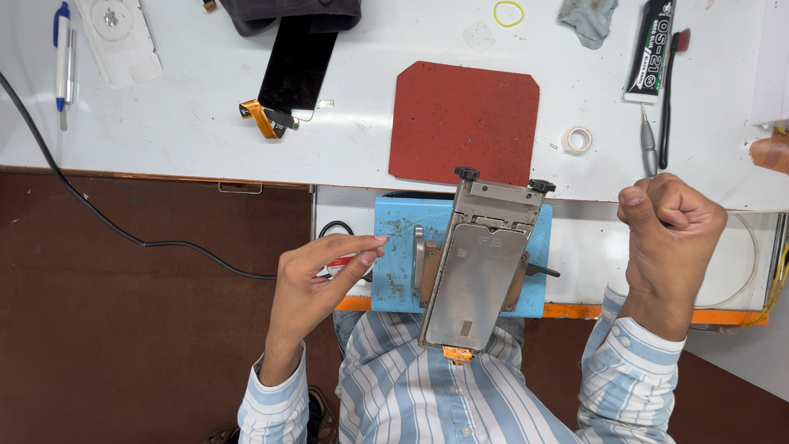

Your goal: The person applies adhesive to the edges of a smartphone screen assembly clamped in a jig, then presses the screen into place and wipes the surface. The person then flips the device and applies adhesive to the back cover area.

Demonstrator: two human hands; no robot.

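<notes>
The left hand [316, 275] pinches something thin between thumb and forefinger (too small to make out), just beside the metal clamp jig [477, 271]. The right hand [670, 226] is closed in a fist, raised off to the jig's right, holding nothing visible. The jig rests on a blue mat [394, 247] at the white surface's [189, 123] near edge, a grey plate clamped in it. It looks like a pause in the clamping; next calls for careful placing at the jig. A red pad [464, 119] lies beyond.
</notes>
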